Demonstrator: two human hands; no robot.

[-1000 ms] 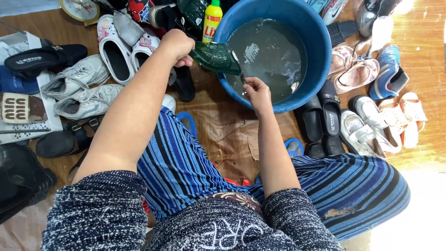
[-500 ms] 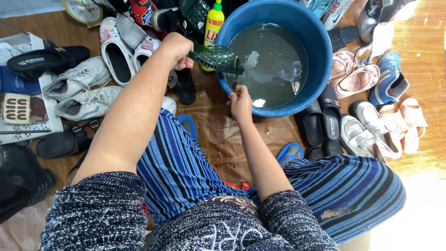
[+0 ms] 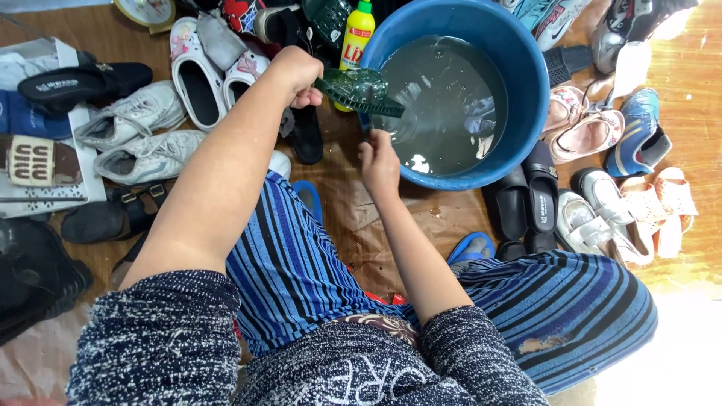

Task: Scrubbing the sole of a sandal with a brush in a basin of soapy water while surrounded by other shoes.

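Washing step: left hand point(image 3: 297, 71) grips a green slipper point(image 3: 359, 92) over the blue basin point(image 3: 526, 113); right hand point(image 3: 378, 159), fingers curled closed and apparently empty, nears the rim. Scrubbing likely needs both hands.

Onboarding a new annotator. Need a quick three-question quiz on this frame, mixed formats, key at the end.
1. True or false: the left hand holds a dark green shoe over the rim of the blue tub.
2. Multiple choice: what stands just beyond the green shoe, against the tub's left side? A) a yellow bottle with a green cap B) a red bucket C) a folded towel
3. Fill in: the right hand is at the tub's near rim, and the tub holds murky ____.

Key: 1 true; 2 A, the yellow bottle; 3 water.
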